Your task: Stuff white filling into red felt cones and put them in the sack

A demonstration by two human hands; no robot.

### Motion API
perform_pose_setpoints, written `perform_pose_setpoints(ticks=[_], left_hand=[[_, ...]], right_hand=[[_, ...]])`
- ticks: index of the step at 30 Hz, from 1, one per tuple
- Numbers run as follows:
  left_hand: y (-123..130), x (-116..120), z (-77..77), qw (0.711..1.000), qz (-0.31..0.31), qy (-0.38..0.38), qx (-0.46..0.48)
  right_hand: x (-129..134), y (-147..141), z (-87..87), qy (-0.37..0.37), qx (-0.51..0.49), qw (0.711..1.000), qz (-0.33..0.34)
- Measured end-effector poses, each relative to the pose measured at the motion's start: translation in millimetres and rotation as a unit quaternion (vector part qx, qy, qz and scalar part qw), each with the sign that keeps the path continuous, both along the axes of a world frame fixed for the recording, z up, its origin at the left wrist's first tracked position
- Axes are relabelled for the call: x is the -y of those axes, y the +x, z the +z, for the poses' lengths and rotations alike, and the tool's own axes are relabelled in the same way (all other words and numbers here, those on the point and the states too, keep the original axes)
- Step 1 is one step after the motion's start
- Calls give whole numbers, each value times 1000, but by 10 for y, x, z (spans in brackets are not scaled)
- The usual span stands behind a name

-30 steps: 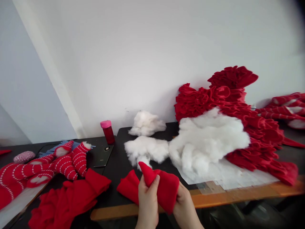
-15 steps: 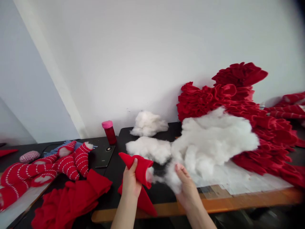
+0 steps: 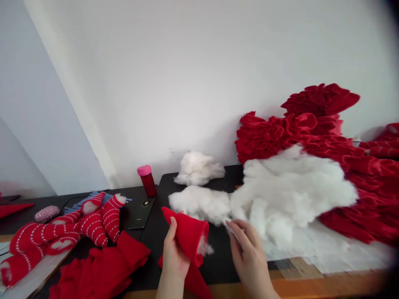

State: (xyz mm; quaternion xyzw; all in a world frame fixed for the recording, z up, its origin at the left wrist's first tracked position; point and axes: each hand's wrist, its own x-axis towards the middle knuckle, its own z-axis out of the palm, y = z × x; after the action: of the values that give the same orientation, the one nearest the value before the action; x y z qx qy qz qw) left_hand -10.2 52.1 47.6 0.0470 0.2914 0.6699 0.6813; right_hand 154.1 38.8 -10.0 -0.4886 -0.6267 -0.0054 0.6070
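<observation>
While the left grip (image 3: 174, 253) stayed closed around the body of a red felt cone (image 3: 187, 232), the right grip (image 3: 247, 257) was just beside it, open, its fingers (image 3: 240, 234) spread at the near edge of a large mass of white stuffing (image 3: 289, 195). I could not tell whether those fingers had caught any fibre. The cone lay on a slant across the left grip, held above a black-topped bench (image 3: 218, 261). Its open mouth faced right, toward the right grip, with a tuft of stuffing (image 3: 205, 249) showing there, and its narrow end drooped down below the left grip. The right grip was clearly nearer the big mass, while the left grip was nearer the cone's tail. A smaller white tuft (image 3: 199, 203) lay just behind the cone, with another (image 3: 199, 168) further back. To the left lay red-and-white striped stuffed socks (image 3: 93, 224), a pink-capped red bottle (image 3: 147, 182) and a phone (image 3: 141, 212). A heap of red felt (image 3: 289, 128) rose behind the stuffing.
</observation>
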Motion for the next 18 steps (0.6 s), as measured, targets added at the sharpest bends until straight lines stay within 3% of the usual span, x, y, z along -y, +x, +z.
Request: perform_pose_setpoints(ticks=[4,6,11,15,18], left_hand=[[73,46,-4,1000,-7,11,-1],[124,83,-40,1000,-16,22,-7],[190,198,-129,995,-42,79,-33],[212,278,-160,987,-62,121,-82],[247,331,-168,983,-91,115,-107]], right_hand=[[221,-301,-3,-14,-49,975,217],[270,-412,17,-43,-117,955,268],[254,-515,54,-124,-237,910,318],[241,-539,73,-115,-263,901,324],[206,-546,51,-143,-345,879,296]])
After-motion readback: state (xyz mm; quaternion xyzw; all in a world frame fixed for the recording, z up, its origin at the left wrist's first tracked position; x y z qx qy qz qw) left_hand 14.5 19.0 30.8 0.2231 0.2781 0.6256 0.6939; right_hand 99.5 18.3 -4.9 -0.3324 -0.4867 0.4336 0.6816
